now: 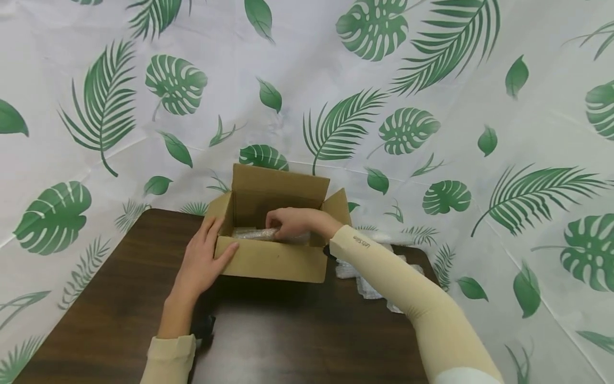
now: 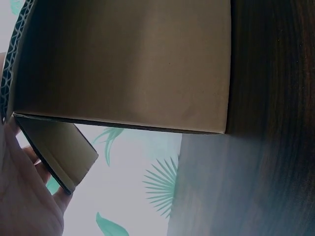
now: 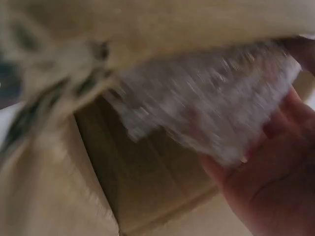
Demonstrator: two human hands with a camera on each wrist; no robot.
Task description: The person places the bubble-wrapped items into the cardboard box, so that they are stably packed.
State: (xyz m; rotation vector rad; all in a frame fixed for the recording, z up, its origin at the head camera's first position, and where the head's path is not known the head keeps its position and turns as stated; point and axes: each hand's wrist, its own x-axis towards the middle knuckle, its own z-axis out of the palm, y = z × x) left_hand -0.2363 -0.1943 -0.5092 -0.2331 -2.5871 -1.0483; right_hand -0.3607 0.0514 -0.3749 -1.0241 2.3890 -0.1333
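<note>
An open cardboard box (image 1: pixel 275 262) stands on the dark table with its flaps up or folded outward. My left hand (image 1: pixel 200 260) grips its near left corner, thumb at the front and fingers along the left flap (image 2: pixel 64 150). Inside the box, my right hand (image 1: pixel 298 221) holds a bubble-wrapped piece (image 3: pixel 206 101), its fingers behind the clear wrap in the right wrist view. The head view shows part of this bubble wrap (image 1: pixel 256 234) above the front flap. What lies inside the wrap is hidden.
More bubble wrap pieces (image 1: pixel 366 287) lie on the table right of the box, partly under the right forearm. The dark wooden table (image 1: pixel 307 341) ends just behind the box, where a leaf-print sheet (image 1: pixel 297 128) hangs.
</note>
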